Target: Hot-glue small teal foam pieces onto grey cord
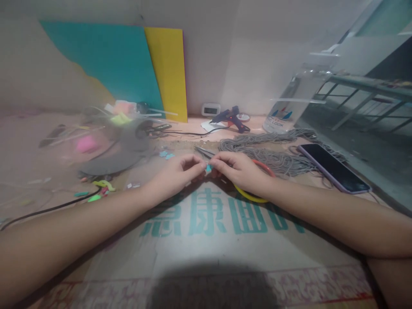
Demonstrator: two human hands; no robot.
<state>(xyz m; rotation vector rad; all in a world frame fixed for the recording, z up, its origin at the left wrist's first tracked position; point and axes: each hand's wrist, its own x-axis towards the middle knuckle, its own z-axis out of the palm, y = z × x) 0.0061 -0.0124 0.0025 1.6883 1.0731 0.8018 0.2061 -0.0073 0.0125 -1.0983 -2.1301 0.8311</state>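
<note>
My left hand (183, 171) and my right hand (233, 168) meet in front of me, thumbs and fingertips pinched close together. Between them is a small turquoise piece (208, 168), gripped from both sides; its exact shape is too small to make out. Scissors with orange and yellow handles (252, 198) lie under my right hand, their blades pointing away to the left. Beyond my left hand lie several small blue cut-out pieces (166, 155).
A dark glue gun (230, 118) stands at the back by a small white digital display (211, 110). Bundles of grey cord (267, 152), a phone (333, 167) and a clear plastic bottle (286, 107) lie or stand right. Turquoise and yellow sheets (169, 73) lean on the wall. Scraps (102, 187) litter the left.
</note>
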